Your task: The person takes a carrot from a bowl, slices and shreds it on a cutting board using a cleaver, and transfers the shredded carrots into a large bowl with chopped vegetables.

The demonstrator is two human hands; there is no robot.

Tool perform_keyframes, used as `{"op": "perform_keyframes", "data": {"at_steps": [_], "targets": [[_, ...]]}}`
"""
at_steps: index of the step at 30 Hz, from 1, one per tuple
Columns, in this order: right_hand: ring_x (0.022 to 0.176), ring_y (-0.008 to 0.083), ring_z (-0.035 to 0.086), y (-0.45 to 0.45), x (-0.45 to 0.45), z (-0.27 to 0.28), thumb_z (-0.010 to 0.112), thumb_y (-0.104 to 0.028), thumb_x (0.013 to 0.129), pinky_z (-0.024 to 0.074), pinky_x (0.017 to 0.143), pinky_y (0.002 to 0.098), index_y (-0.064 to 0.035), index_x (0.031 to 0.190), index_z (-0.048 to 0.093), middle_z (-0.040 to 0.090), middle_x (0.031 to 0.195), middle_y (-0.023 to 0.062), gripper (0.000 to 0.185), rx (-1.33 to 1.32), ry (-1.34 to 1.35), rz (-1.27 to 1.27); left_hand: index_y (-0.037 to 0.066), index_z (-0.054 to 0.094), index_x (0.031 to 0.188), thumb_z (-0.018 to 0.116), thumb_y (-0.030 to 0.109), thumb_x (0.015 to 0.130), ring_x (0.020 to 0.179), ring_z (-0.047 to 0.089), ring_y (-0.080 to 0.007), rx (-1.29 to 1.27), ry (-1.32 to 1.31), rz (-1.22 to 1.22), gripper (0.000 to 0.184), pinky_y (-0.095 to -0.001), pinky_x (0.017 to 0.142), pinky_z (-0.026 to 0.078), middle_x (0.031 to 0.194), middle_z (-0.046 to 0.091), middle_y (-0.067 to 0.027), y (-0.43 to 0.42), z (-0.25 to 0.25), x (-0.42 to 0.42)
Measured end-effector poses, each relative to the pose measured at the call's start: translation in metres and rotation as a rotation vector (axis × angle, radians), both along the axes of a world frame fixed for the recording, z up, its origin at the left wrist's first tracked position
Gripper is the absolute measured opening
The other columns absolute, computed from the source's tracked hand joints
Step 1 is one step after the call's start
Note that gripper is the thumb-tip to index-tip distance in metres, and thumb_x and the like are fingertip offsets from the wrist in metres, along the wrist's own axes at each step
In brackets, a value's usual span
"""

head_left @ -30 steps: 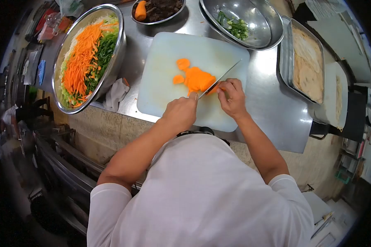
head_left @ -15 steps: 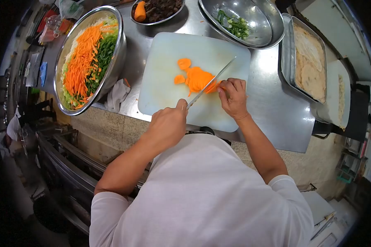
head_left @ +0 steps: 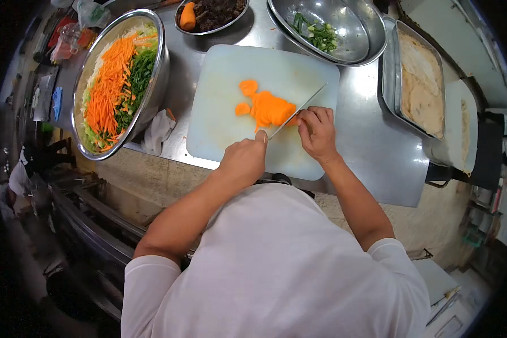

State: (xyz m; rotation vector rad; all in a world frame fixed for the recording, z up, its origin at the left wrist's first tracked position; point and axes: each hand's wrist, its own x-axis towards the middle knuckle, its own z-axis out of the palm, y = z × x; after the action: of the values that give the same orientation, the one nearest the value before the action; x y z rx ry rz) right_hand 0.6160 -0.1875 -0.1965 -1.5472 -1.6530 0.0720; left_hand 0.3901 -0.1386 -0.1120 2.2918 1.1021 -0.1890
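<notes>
My left hand (head_left: 243, 160) is closed around the handle of a knife (head_left: 307, 102), its blade slanting up to the right over a white cutting board (head_left: 217, 96). Beside the blade lies a fanned pile of thin carrot slices (head_left: 270, 109), with two separate rounds (head_left: 248, 87) to its upper left. On the other side of the blade, the bent fingers and thumb of my right hand (head_left: 320, 135) pinch the end of the carrot, which is mostly hidden by the fingers and the knife.
At the left stands a large metal bowl (head_left: 164, 62) of shredded carrot, chopped greens and cabbage, near a crumpled cloth (head_left: 159, 134). Behind the board are a bowl with a whole carrot (head_left: 187, 17) and dark food, and stacked bowls (head_left: 355, 34) with chopped green onion. Trays (head_left: 397, 84) stand right.
My left hand and the knife have shifted right, bringing the blade closer to my right hand's fingers. My right hand stays in nearly the same place on the carrot.
</notes>
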Motion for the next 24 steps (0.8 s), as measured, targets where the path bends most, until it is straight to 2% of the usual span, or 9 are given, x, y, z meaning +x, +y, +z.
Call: {"op": "perform_keyframes", "data": {"at_steps": [3, 6, 8, 12, 14, 19, 21, 22, 24], "targets": [[0.096, 0.0323, 0.056, 0.003, -0.002, -0.002, 0.071, -0.004, 0.085, 0.0444, 0.089, 0.0437, -0.0063, 0.103, 0.069, 0.064, 0.103, 0.0104, 0.018, 0.018, 0.018, -0.012, -0.003, 0.049, 0.106, 0.054, 0.015, 0.104, 0.077, 0.069, -0.0496, -0.015, -0.007, -0.042, 0.018, -0.0594, 0.072, 0.053, 0.077, 0.068, -0.0280, 0.009, 0.008, -0.007], [0.097, 0.0326, 0.056, 0.000, -0.001, -0.002, 0.070, -0.003, 0.084, 0.0446, 0.089, 0.0434, -0.0060, 0.102, 0.069, 0.065, 0.103, 0.0108, 0.018, 0.000, 0.031, -0.012, -0.003, 0.049, 0.107, 0.054, 0.014, 0.104, 0.077, 0.069, -0.0497, -0.094, 0.077, -0.024, 0.018, -0.0594, 0.073, 0.053, 0.079, 0.069, -0.0280, 0.006, 0.054, -0.008], [0.097, 0.0328, 0.056, 0.001, 0.000, -0.003, 0.069, -0.003, 0.084, 0.0451, 0.088, 0.0429, -0.0054, 0.101, 0.069, 0.065, 0.103, 0.0113, 0.018, 0.016, 0.015, -0.010, -0.003, 0.049, 0.107, 0.053, 0.014, 0.104, 0.078, 0.069, -0.0494, -0.111, 0.104, -0.028, 0.018, -0.0591, 0.073, 0.053, 0.080, 0.069, -0.0281, 0.003, 0.059, -0.013], [0.097, 0.0330, 0.057, -0.001, -0.002, 0.000, 0.070, -0.002, 0.084, 0.0457, 0.087, 0.0428, -0.0047, 0.102, 0.069, 0.065, 0.103, 0.0118, 0.018, 0.019, 0.025, -0.014, -0.003, 0.049, 0.107, 0.053, 0.014, 0.104, 0.080, 0.069, -0.0492, -0.078, 0.027, -0.014, 0.017, -0.0585, 0.073, 0.053, 0.081, 0.069, -0.0286, 0.003, 0.004, -0.007], [0.097, 0.0332, 0.057, -0.002, 0.002, -0.001, 0.070, -0.002, 0.084, 0.0460, 0.087, 0.0431, -0.0043, 0.102, 0.068, 0.065, 0.104, 0.0122, 0.018, -0.001, 0.020, 0.001, -0.003, 0.049, 0.108, 0.053, 0.013, 0.104, 0.080, 0.069, -0.0496, -0.047, 0.005, -0.022, 0.017, -0.0584, 0.074, 0.053, 0.081, 0.069, -0.0286, 0.009, -0.003, 0.000], [0.098, 0.0332, 0.058, -0.001, 0.002, -0.003, 0.070, -0.003, 0.084, 0.0461, 0.087, 0.0432, -0.0037, 0.101, 0.068, 0.066, 0.103, 0.0124, 0.017, 0.013, 0.035, -0.012, -0.004, 0.049, 0.108, 0.053, 0.013, 0.104, 0.077, 0.068, -0.0508, -0.041, -0.003, -0.064, 0.017, -0.0591, 0.073, 0.052, 0.079, 0.068, -0.0291, 0.009, 0.035, -0.005], [0.098, 0.0330, 0.058, -0.001, 0.001, -0.003, 0.070, -0.002, 0.084, 0.0460, 0.087, 0.0432, -0.0036, 0.101, 0.067, 0.066, 0.103, 0.0123, 0.017, 0.019, 0.050, -0.016, -0.005, 0.051, 0.106, 0.053, 0.002, 0.095, 0.080, 0.070, -0.0469, -0.099, 0.090, -0.051, 0.013, -0.0573, 0.074, 0.055, 0.082, 0.070, -0.0285, 0.007, 0.068, -0.006], [0.098, 0.0329, 0.058, -0.001, 0.001, -0.002, 0.070, -0.002, 0.085, 0.0460, 0.087, 0.0431, -0.0038, 0.100, 0.067, 0.066, 0.102, 0.0122, 0.016, 0.021, 0.049, -0.005, -0.005, 0.051, 0.106, 0.053, 0.002, 0.095, 0.080, 0.070, -0.0469, -0.099, 0.093, -0.054, 0.013, -0.0573, 0.074, 0.055, 0.082, 0.070, -0.0285, 0.006, 0.063, -0.007], [0.097, 0.0327, 0.058, -0.002, 0.003, -0.003, 0.070, -0.002, 0.085, 0.0460, 0.087, 0.0429, -0.0040, 0.100, 0.067, 0.066, 0.102, 0.0121, 0.015, 0.019, 0.050, 0.005, -0.004, 0.051, 0.107, 0.054, 0.013, 0.104, 0.076, 0.068, -0.0501, -0.085, 0.014, -0.014, 0.018, -0.0601, 0.070, 0.051, 0.076, 0.067, -0.0293, 0.002, 0.035, -0.010]]}}
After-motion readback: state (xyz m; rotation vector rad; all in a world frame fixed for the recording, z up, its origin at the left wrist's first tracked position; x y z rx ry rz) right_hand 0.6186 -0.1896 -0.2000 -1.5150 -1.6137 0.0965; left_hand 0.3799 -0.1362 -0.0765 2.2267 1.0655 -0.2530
